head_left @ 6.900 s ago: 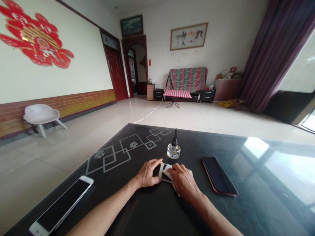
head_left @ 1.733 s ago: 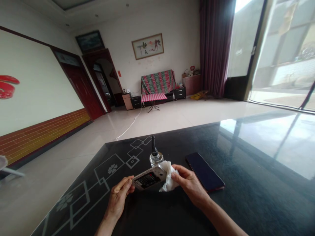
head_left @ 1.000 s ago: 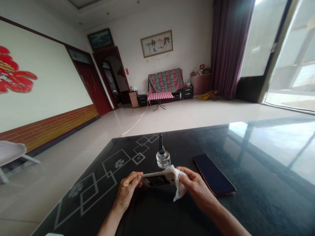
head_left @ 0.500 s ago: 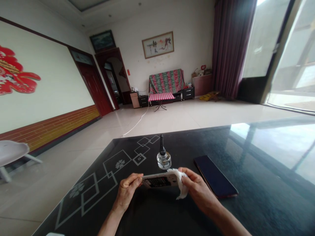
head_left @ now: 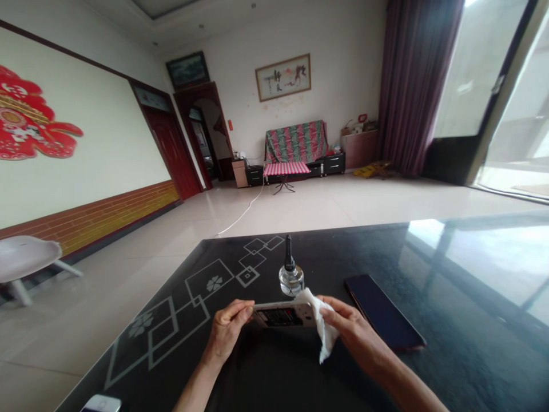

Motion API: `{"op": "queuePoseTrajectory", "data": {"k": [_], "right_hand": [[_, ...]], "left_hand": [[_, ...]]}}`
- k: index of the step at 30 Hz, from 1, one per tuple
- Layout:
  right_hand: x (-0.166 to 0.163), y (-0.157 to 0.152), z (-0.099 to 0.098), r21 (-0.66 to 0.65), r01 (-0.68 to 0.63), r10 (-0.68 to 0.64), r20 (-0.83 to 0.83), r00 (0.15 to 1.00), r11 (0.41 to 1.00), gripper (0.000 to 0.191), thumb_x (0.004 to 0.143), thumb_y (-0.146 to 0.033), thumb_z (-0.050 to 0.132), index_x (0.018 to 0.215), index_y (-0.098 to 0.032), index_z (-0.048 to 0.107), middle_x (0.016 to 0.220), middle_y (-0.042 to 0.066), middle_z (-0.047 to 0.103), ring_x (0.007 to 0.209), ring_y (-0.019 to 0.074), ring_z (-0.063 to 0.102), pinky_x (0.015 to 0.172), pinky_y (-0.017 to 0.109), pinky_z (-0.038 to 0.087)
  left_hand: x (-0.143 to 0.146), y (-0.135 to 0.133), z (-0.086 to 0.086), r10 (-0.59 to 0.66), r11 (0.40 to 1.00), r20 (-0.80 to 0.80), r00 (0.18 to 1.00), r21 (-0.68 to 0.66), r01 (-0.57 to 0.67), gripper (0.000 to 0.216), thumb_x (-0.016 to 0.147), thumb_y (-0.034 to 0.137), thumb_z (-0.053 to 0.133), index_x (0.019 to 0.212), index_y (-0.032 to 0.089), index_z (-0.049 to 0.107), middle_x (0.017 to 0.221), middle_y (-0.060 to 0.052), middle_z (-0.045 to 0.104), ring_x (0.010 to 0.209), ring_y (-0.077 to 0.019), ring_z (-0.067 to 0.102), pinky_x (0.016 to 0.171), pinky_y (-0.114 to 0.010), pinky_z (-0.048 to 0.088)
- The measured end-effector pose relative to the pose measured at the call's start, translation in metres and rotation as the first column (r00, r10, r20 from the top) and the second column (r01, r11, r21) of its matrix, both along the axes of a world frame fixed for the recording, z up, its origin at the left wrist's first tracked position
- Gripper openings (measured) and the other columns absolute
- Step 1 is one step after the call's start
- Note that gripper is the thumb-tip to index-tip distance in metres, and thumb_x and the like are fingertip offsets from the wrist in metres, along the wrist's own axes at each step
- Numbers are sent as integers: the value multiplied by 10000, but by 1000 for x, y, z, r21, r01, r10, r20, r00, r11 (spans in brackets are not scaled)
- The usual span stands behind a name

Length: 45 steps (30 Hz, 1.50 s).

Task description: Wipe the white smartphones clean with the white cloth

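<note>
Smartphone [head_left: 266, 316] with back cover off and black battery [head_left: 282, 316] exposed, held on a slant between both hands over the near part of a black table [head_left: 463, 320], back side showing; contact of lower edge with tabletop impossible to tell. Pinched at its left end between thumb and fingers of the left hand [head_left: 231, 327]. Covered at its right end by a white paper tissue [head_left: 325, 329], gripped between thumb and fingers of the right hand [head_left: 355, 327]. Apparently at the step of wiping that end. Calls next, by the look of it, for a firm left pinch and a light stroke of tissue along the edge, without snagging. Just beyond, upright, a clear bottle [head_left: 290, 281] with narrow black top. Near the right hand, lying flat, a dark-screened phone [head_left: 385, 312]. At lower left, partly cut off, a white phone [head_left: 103, 404].
</note>
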State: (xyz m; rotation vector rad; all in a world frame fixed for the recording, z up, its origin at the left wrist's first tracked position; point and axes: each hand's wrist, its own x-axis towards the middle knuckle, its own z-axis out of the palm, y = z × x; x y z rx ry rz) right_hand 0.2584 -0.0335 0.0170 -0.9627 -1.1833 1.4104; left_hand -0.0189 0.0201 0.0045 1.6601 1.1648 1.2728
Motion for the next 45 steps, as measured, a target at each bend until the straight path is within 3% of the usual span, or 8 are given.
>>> {"op": "queuePoseTrajectory", "data": {"k": [5, 8, 12, 16, 20, 27, 31, 45], "right_hand": [[-5, 0, 1, 3, 75, -75, -15, 997, 997, 401, 751, -486, 657, 984, -160, 682, 731, 5, 606, 626, 128, 470, 581, 239, 352], [-8, -1, 1, 4, 57, -56, -44, 997, 998, 362, 743, -458, 663, 936, -153, 682, 705, -2, 594, 604, 115, 453, 565, 229, 342], [-10, -1, 0, -89, -4, -12, -178, 984, 996, 293, 729, -367, 634, 916, -146, 683, 691, 1, 606, 578, 104, 457, 535, 215, 333], [-9, 0, -1, -172, 14, -63, -286, 956, 985, 294, 685, -317, 631, 910, -136, 686, 682, 4, 610, 583, 108, 475, 527, 212, 343], [-6, 1, 0, -184, 66, -112, -252, 961, 981, 318, 689, -341, 653, 936, -145, 689, 674, -3, 611, 582, 110, 473, 531, 216, 342], [-9, -4, 16, -32, 39, -41, -79, 996, 999, 341, 773, -468, 620, 895, -155, 682, 715, 7, 616, 615, 114, 464, 577, 224, 332], [-14, -5, 18, 3, 76, -76, -33, 997, 997, 387, 762, -504, 628, 925, -157, 679, 698, 1, 593, 607, 112, 447, 558, 221, 325], [-19, -3, 2, 5, 104, -103, -89, 991, 995, 315, 819, -445, 592, 933, -153, 622, 695, -9, 548, 580, 83, 413, 515, 201, 303]], "left_hand": [[1, -1, 1, 13, 999, -4, 1000, -32, -13, 336, 704, 495, 688, 846, 200, 762, 840, -49, 708, 706, -203, 646, 639, -266, 559], [-1, 0, -1, 7, 999, -10, 1000, -32, -7, 334, 715, 490, 682, 860, 199, 761, 841, -47, 703, 710, -201, 642, 649, -263, 556], [-8, 3, -8, -8, 1000, -2, 1000, -29, 8, 295, 744, 452, 678, 887, 206, 756, 847, -36, 695, 713, -193, 641, 660, -255, 552], [-15, 6, -15, -16, 999, 5, 1000, -30, 17, 270, 754, 422, 686, 906, 210, 751, 847, -26, 690, 692, -180, 640, 659, -247, 546], [-15, 5, -15, -2, 999, 15, 1000, -42, 3, 281, 743, 424, 697, 907, 203, 751, 848, -29, 690, 684, -180, 640, 658, -252, 550], [-8, 4, -8, -23, 999, 21, 1000, -30, 24, 251, 748, 411, 697, 893, 215, 755, 867, -21, 681, 754, -188, 645, 679, -235, 556], [-7, 4, -7, -24, 999, 19, 1000, -25, 25, 247, 753, 411, 691, 893, 218, 755, 859, -18, 678, 758, -183, 644, 676, -229, 559], [-4, 2, -4, -35, 999, 2, 999, -23, 35, 254, 762, 417, 679, 890, 209, 750, 863, -19, 677, 766, -180, 645, 690, -233, 563]]}}
